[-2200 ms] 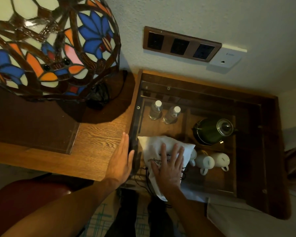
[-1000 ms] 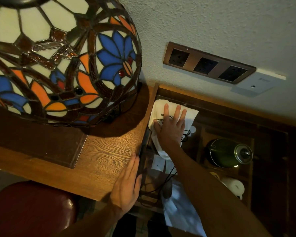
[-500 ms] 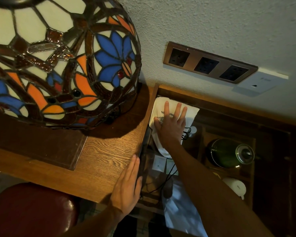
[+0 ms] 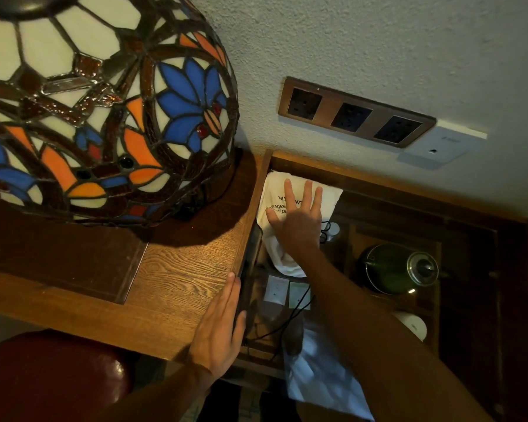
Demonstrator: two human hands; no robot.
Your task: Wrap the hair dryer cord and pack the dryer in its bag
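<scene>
A white cloth bag (image 4: 275,193) with dark printed text lies at the back left corner of the recessed wooden compartment (image 4: 378,185), up against the wall side. My right hand (image 4: 299,219) lies flat on top of it, fingers spread. The bag's black drawstring (image 4: 325,231) loops out beside my hand. The dryer itself is not visible; the bag bulges under my palm. My left hand (image 4: 221,327) rests flat on the desk's right edge, fingers together, with the thumb over the edge.
A large stained-glass lamp (image 4: 104,102) fills the left over the wooden desk (image 4: 177,269). The compartment also holds a green kettle (image 4: 393,269), a white cup (image 4: 415,325), sachets (image 4: 276,289) and a thin black cord (image 4: 296,309). Wall sockets (image 4: 354,117) sit above. A red seat (image 4: 52,376) is below left.
Over the last two seconds my right hand slid the bag from the compartment's near side to its back left corner. In the last half second, both hands barely moved.
</scene>
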